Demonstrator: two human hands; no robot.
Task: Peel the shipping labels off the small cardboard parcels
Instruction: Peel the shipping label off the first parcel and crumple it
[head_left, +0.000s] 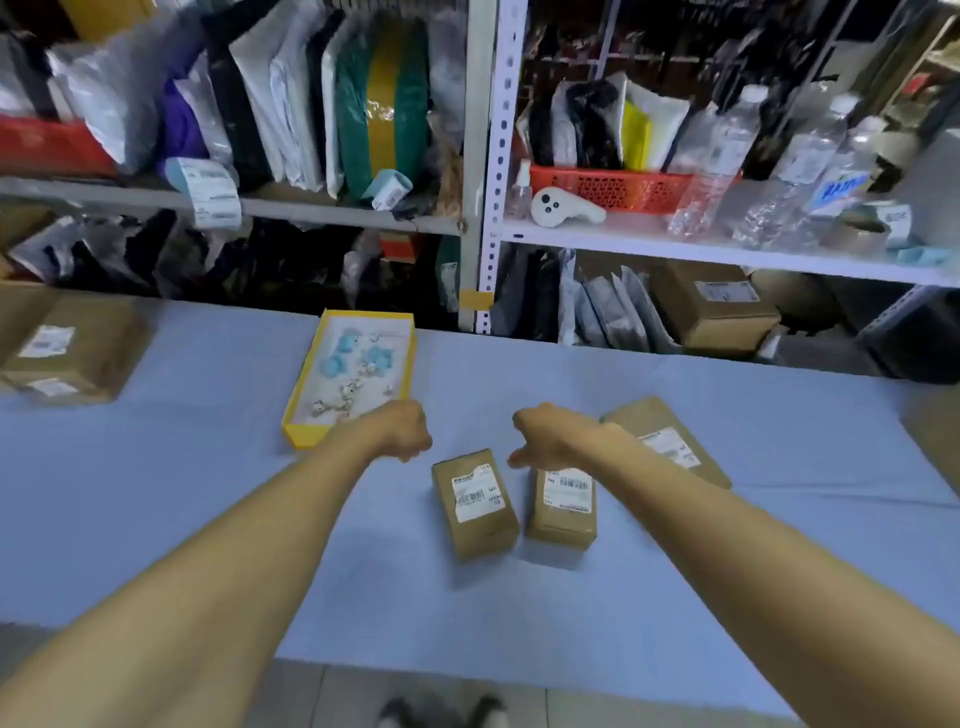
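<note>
Three small cardboard parcels lie on the light blue table. The left parcel (475, 505) has a white shipping label (478, 491) on top. The middle parcel (562, 509) carries its own label (568, 489). A flatter third parcel (667, 436) lies behind, partly hidden by my right forearm. My left hand (402, 428) hovers just above and left of the left parcel, fingers curled down, holding nothing. My right hand (545, 434) hovers above the far end of the middle parcel, fingers curled under, with nothing visible in it.
A yellow tray (304, 415) with crumpled blue and white label scraps sits left of my left hand. A larger labelled box (72, 353) rests at the table's left end. Metal shelving (488, 171) packed with mailers, bottles and red baskets stands behind the table (208, 519).
</note>
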